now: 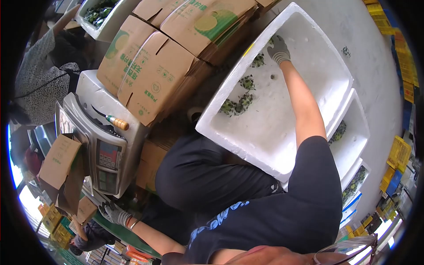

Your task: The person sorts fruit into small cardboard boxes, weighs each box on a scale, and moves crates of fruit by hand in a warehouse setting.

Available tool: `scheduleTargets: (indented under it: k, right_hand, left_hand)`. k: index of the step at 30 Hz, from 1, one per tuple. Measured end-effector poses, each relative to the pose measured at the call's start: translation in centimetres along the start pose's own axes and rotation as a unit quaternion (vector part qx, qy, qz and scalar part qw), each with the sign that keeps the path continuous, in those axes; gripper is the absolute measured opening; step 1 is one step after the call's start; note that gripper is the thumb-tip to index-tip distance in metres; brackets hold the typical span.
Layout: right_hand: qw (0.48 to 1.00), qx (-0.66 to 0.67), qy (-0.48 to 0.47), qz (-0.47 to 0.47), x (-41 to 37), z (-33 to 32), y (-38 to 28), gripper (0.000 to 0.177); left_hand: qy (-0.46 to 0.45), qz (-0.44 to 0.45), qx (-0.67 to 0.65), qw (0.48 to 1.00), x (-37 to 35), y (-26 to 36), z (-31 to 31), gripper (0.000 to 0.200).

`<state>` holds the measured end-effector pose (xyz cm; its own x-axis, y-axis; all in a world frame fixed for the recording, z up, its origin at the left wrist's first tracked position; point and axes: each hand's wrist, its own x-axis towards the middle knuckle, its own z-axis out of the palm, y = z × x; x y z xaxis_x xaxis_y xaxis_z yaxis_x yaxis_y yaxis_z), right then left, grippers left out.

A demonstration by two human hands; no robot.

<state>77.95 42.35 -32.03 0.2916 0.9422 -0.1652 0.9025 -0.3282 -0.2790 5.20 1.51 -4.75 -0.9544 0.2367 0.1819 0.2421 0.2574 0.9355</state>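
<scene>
My right hand (279, 51), in a grey knitted glove with a striped cuff, reaches into the far end of a deep white foam box (254, 143). Its fingers close around a dark green clump, which shows only in part beside them. Other green clumps flecked with white, such as this one (247, 82), lie along the box's left side. My left hand (114, 213), gloved alike, has its fingers spread and holds nothing. It is at the lower left, near a small brown carton (85, 209) and below the scale (108, 161).
Flattened printed cartons (145, 73) are stacked left of the foam box. A wooden-handled hooked knife (117, 122) lies by the scale. More foam boxes (358, 128) with green contents stand at right. A co-worker (42, 88) is at upper left, another person (90, 234) at lower left.
</scene>
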Motion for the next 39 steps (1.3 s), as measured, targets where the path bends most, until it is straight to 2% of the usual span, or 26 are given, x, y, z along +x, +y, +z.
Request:
scheduleTargets:
  k: [1, 3, 4, 5, 6, 7, 11, 13, 14, 16, 17, 19, 20, 23, 24, 26, 27, 28, 29, 32, 34, 35, 36, 38, 39]
  right_hand:
    - [1.0, -0.006, -0.019, -0.019, 2.0, 0.1, 0.2, 0.06]
    - [0.994, -0.085, -0.061, -0.011, 6.6, 4.6, 2.1, 0.061]
    - [0.989, -0.125, -0.082, -0.01, 5.8, 3.3, -0.2, 0.061]
    - [0.985, -0.126, -0.099, 0.063, 4.6, 1.9, -1.9, 0.063]
    - [0.967, -0.057, -0.17, 0.184, 3.8, 0.5, -4.0, 0.067]
    - [0.964, -0.043, -0.178, 0.193, 3.0, 0.9, -4.5, 0.068]
    - [0.969, -0.041, -0.198, 0.144, -0.9, 3.9, -5.6, 0.069]
    - [0.966, -0.12, -0.215, 0.072, -4.1, 5.1, -5.7, 0.068]
    - [0.949, -0.217, -0.228, 0.006, -6.0, 5.7, -6.0, 0.067]
    - [0.928, -0.24, -0.285, -0.007, -10.2, 5.6, -6.6, 0.061]
    - [0.948, -0.203, -0.244, 0.03, -13.0, 4.4, -7.4, 0.056]
    - [0.976, -0.102, -0.189, 0.036, -16.3, 5.7, -5.7, 0.045]
    - [0.985, -0.089, -0.148, -0.009, -17.6, 7.2, -3.6, 0.04]
    - [0.992, 0.024, -0.109, 0.058, -19.4, 8.7, -1.4, 0.036]
    - [0.992, -0.023, -0.08, 0.095, -19.7, 8.9, -1.3, 0.037]
    - [0.979, -0.045, -0.099, 0.174, -20.1, 7.6, -2.3, 0.036]
    - [0.978, -0.017, -0.092, 0.184, -20.1, 7.8, -2.1, 0.032]
    - [0.975, 0.004, -0.13, 0.18, -19.5, 7.4, -1.3, 0.035]
    - [0.983, 0.02, -0.108, 0.148, -19.2, 7.2, -0.7, 0.037]
    - [0.994, 0.066, -0.049, 0.067, -18.1, 8.0, 1.0, 0.042]
    - [0.976, 0.17, -0.029, 0.135, -18.5, 4.7, -1.6, 0.042]
    - [0.96, 0.22, -0.018, 0.17, -19.4, 2.1, -3.4, 0.042]
    - [0.957, 0.254, 0.003, 0.141, -19.7, 0.6, -4.4, 0.042]
    - [0.944, 0.316, 0.044, 0.082, -19.9, -2.1, -6.0, 0.043]
    - [0.93, 0.361, 0.067, 0.02, -20.4, -3.4, -6.9, 0.043]
  left_hand:
    - [0.008, -0.01, 0.015, 1.0, -0.4, -0.1, 0.7, 0.034]
    - [0.016, -0.023, 0.039, 0.999, -0.6, -0.6, 0.8, 0.036]
    - [0.015, -0.03, 0.033, 0.999, -0.8, -0.4, 0.8, 0.036]
    - [0.014, -0.037, 0.027, 0.999, -0.9, -0.1, 0.7, 0.036]
    - [0.016, -0.043, 0.022, 0.999, -1.2, 0.2, 0.5, 0.036]
    - [0.011, -0.027, -0.003, 1.0, -1.1, 0.1, 0.2, 0.036]
    - [0.018, -0.026, -0.002, 0.999, -1.0, 0.4, -0.6, 0.036]
    - [0.012, -0.02, -0.009, 1.0, -0.8, -0.1, -0.9, 0.036]
    - [0.011, -0.013, -0.016, 1.0, -0.6, -0.2, -1.0, 0.036]
    - [-0.041, -0.071, -0.134, 0.988, 0.5, -0.4, -2.6, 0.038]
    - [-0.003, -0.028, -0.083, 0.996, -0.4, 0.6, -1.2, 0.039]
    - [-0.045, -0.007, -0.163, 0.986, -0.4, 1.9, -1.3, 0.039]
    - [-0.03, 0.017, -0.161, 0.986, -2.1, 5.0, 0.5, 0.039]
    - [0.02, 0.086, -0.153, 0.984, -3.1, 10.1, 2.3, 0.037]
    - [0.023, 0.112, -0.15, 0.982, -2.8, 10.9, 2.3, 0.036]
    - [0.012, 0.181, -0.13, 0.975, -2.4, 12.7, 2.7, 0.032]
    - [0.016, 0.258, -0.099, 0.961, -1.7, 13.9, 3.0, 0.031]
    - [0.012, 0.314, -0.078, 0.946, -1.1, 15.0, 3.1, 0.029]
    - [0.023, 0.333, 0.01, 0.942, -0.9, 16.6, 3.0, 0.025]
    - [0.005, 0.378, 0.078, 0.923, 0.8, 20.2, 3.7, 0.023]
    - [-0.074, 0.354, 0.106, 0.926, 3.4, 20.3, 5.0, 0.023]
    - [-0.109, 0.366, 0.164, 0.91, 4.6, 20.4, 5.8, 0.025]
    - [-0.141, 0.383, 0.212, 0.888, 5.7, 20.4, 6.8, 0.026]
    - [-0.182, 0.322, 0.301, 0.879, 6.7, 21.2, 8.3, 0.025]
    - [-0.203, 0.286, 0.377, 0.857, 6.3, 23.0, 8.4, 0.025]
